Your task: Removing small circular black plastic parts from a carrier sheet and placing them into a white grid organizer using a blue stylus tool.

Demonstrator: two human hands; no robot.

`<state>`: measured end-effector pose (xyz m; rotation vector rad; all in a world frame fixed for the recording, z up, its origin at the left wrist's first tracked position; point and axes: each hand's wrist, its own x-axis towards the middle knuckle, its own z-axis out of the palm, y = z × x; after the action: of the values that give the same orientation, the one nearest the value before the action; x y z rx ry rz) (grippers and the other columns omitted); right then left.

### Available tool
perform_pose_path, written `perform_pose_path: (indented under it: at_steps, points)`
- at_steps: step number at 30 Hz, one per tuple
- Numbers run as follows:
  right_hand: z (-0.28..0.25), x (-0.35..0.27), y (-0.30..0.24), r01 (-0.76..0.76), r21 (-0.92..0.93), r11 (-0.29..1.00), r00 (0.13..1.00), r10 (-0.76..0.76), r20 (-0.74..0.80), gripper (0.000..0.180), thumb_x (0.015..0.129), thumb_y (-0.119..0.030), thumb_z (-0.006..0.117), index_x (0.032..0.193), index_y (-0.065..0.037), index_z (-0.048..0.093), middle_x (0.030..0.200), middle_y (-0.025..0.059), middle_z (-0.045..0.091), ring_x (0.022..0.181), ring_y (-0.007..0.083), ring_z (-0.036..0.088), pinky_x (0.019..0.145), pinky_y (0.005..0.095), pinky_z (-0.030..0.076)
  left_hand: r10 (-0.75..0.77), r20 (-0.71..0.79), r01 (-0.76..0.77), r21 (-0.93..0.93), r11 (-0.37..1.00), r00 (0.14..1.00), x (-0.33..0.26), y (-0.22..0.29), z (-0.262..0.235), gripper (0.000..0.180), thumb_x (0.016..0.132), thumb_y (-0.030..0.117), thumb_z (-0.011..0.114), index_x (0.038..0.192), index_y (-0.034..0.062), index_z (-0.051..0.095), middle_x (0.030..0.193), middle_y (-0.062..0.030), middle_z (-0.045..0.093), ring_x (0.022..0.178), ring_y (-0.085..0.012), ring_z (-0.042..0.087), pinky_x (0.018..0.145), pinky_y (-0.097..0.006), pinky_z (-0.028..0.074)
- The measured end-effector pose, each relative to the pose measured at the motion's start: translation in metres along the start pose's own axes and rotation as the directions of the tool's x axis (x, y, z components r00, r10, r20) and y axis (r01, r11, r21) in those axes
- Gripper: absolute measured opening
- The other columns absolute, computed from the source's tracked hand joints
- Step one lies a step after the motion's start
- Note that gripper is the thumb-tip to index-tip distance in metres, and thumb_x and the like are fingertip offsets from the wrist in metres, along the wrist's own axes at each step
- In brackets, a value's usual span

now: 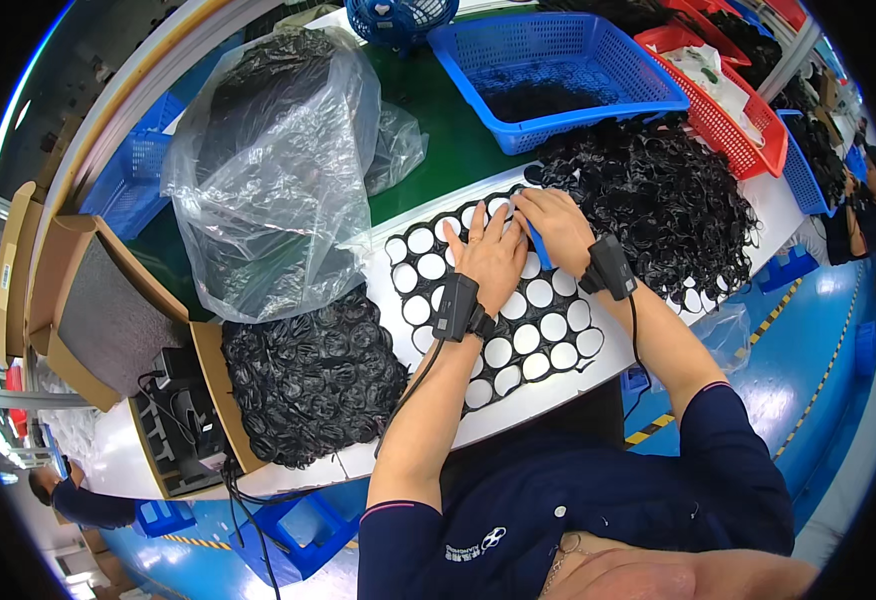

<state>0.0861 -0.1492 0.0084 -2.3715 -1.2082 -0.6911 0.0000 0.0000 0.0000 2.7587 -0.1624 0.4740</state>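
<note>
A black sheet (512, 345) patterned with rows of white circles lies flat on the white table before me. I cannot tell whether the circles are holes or discs. My left hand (493, 258) rests palm down on the sheet, its fingers spread toward the far edge. Close to its right, my right hand (558, 228) is closed around a slim blue tool (538, 248), which slants over the sheet. The fingers hide the tool's tip, near the sheet's far edge. Each wrist carries a strapped black device with a cable.
Stacked black sheets (308, 380) lie left; a loose black heap (648, 200) lies right. Behind are a clear plastic bag (273, 190), a blue basket (498, 125), a red basket (758, 150) and a blue fan (398, 20). A cardboard box (213, 385) stands far left. Other people sit at both sides.
</note>
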Motion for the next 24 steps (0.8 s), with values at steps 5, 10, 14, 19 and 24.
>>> perform_pose_path:
  at_steps: [5,10,14,19,24]
  points:
    - [-0.035,0.033,0.042,-0.179,-0.045,0.983,0.91,0.148,-0.388,0.018,0.091,-0.01,0.062,0.104,0.003,0.066,0.094,0.0173,0.069,0.079,0.0323,0.067,0.067,0.0385,0.052,-0.005,-0.063,0.003,-0.027,1.0,0.998,0.0,0.004,0.001,0.035,0.093,0.028,0.059,0.126,0.0177,0.063,0.138,-0.0038,0.054,0.136,-0.0299,0.041,0.104,-0.073,0.022]
    - [-0.048,-0.012,0.037,-0.394,0.558,0.73,0.861,0.506,-0.055,0.023,0.096,-0.016,0.061,0.11,0.001,0.069,0.105,0.0159,0.072,0.097,0.0231,0.07,0.084,0.0302,0.053,-0.009,-0.058,0.008,-0.028,1.0,0.998,0.001,0.002,0.001,0.036,0.094,0.029,0.058,0.127,0.0175,0.062,0.138,-0.004,0.054,0.136,-0.0305,0.041,0.105,-0.073,0.022]
    - [-0.066,-0.042,-0.002,-0.399,0.456,0.795,0.913,0.39,0.119,0.02,0.093,-0.013,0.062,0.106,0.001,0.069,0.104,0.0164,0.072,0.096,0.0301,0.069,0.083,0.0338,0.054,-0.003,-0.058,0.002,-0.021,1.0,0.998,0.0,0.001,0.0,0.036,0.094,0.029,0.058,0.127,0.0173,0.062,0.138,-0.0043,0.054,0.135,-0.0311,0.042,0.105,-0.073,0.022]
    - [-0.063,-0.053,-0.005,-0.11,0.217,0.97,0.993,0.096,0.075,0.018,0.091,-0.011,0.064,0.106,-0.002,0.068,0.106,0.0139,0.069,0.103,0.029,0.065,0.098,0.0413,0.046,-0.008,-0.052,0.007,-0.018,1.0,0.999,-0.001,0.002,0.001,0.036,0.094,0.03,0.058,0.128,0.0178,0.062,0.138,-0.0045,0.054,0.135,-0.0313,0.042,0.105,-0.072,0.023]
    - [-0.06,-0.047,0.0,0.022,0.126,0.992,0.99,-0.039,0.135,0.02,0.087,-0.008,0.065,0.106,-0.002,0.067,0.11,0.0143,0.068,0.106,0.0299,0.064,0.101,0.043,0.045,-0.002,-0.058,0.001,-0.015,1.0,0.998,-0.002,0.002,0.001,0.036,0.094,0.03,0.058,0.128,0.0178,0.062,0.138,-0.0042,0.054,0.135,-0.0311,0.043,0.105,-0.072,0.023]
